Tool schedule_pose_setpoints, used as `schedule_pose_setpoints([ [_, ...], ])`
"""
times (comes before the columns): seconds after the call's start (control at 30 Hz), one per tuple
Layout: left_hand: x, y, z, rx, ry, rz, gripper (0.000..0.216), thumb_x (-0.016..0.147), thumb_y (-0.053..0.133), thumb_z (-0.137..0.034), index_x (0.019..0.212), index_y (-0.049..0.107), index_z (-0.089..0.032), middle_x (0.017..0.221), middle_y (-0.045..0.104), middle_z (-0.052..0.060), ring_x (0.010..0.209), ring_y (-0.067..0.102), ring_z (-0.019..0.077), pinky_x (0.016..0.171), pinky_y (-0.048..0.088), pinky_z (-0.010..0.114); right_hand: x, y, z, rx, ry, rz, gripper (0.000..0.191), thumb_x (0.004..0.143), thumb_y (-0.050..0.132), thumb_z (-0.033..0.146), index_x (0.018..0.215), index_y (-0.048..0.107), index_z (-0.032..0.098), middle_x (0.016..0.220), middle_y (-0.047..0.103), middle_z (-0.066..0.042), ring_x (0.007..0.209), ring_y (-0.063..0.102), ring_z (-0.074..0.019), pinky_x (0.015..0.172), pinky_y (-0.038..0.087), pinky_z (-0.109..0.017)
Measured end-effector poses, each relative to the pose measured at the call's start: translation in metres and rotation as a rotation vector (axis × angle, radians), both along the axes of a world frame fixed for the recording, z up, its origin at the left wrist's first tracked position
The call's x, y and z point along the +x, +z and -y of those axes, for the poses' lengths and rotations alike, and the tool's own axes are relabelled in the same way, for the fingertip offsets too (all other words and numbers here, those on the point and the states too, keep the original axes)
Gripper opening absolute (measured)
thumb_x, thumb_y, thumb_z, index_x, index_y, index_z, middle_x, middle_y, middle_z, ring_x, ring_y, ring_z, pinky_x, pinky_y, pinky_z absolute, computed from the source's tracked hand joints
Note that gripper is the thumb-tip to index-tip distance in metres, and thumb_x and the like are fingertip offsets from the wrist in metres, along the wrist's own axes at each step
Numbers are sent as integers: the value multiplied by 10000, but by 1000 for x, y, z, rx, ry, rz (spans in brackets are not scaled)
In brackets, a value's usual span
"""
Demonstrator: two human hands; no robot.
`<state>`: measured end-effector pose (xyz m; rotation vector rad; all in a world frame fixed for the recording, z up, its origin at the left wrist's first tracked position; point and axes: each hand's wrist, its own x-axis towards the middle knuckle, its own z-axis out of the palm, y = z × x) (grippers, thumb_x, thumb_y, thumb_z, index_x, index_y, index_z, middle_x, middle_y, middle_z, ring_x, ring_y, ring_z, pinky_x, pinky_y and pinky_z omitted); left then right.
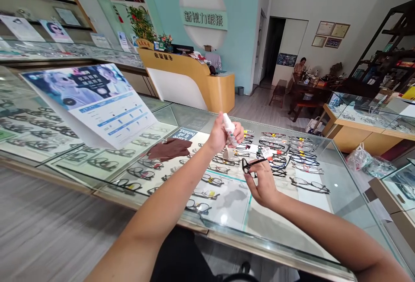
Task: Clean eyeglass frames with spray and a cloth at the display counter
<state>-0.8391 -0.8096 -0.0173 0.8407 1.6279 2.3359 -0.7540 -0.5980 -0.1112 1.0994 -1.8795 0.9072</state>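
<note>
My left hand (218,135) is wrapped round a small white spray bottle (229,129), held upright with a slight tilt above the glass counter. To the right and a little lower, my right hand (263,183) grips a pair of dark-framed eyeglasses (247,166) by the frame. One lens faces left, and a temple arm reaches across the fingers. A brown cloth (170,149) lies crumpled on the glass left of my left hand. Under both hands, rows of eyeglasses show through the glass top of the display case (279,226).
A large tent-shaped card (116,113) stands on the counter at the left. Another pair of glasses (309,185) lies right of my right hand. Beyond the counter are a wooden cashier desk (223,92) and a seated person (300,68) at a table. Plastic bags (359,156) sit at the right.
</note>
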Motion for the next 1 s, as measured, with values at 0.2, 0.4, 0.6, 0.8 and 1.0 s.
schedule_pose_setpoints([
  [0.2,16,7,-7,-131,-116,-26,918,709,277,-1141,524,397,-250,511,398,29,470,460,174,356,247,295,-5,-3,-1,-6,33,71,236,1003,582,123,1187,533,261,1133,734,-99,1100,663,-271,931,531,-447],
  [0.4,26,13,-10,-292,-72,-54,932,641,87,-1161,476,344,-281,460,350,43,458,427,198,415,272,355,-5,-3,-2,-29,17,243,63,1029,562,228,1080,555,264,1108,728,-115,1112,675,-293,950,534,-502],
  [0.6,19,3,-10,-658,278,-470,863,810,325,-1046,566,473,-232,567,484,31,535,384,155,557,273,342,-2,3,1,-269,-18,463,75,1111,489,320,1092,511,251,1095,712,-95,1029,661,-235,923,515,-421],
  [0.8,18,-8,-15,-960,409,-772,713,918,372,-892,640,421,-237,601,530,25,618,470,190,614,278,339,-7,5,2,-361,6,552,184,1131,459,414,1093,522,245,1097,708,-83,1018,663,-224,918,499,-397],
  [1.0,19,-12,-15,-1028,446,-808,635,915,465,-816,656,386,-242,625,552,31,665,529,212,601,256,343,-10,9,0,-368,16,597,292,1134,429,508,1088,544,245,1088,688,-79,1028,652,-230,930,500,-406],
])
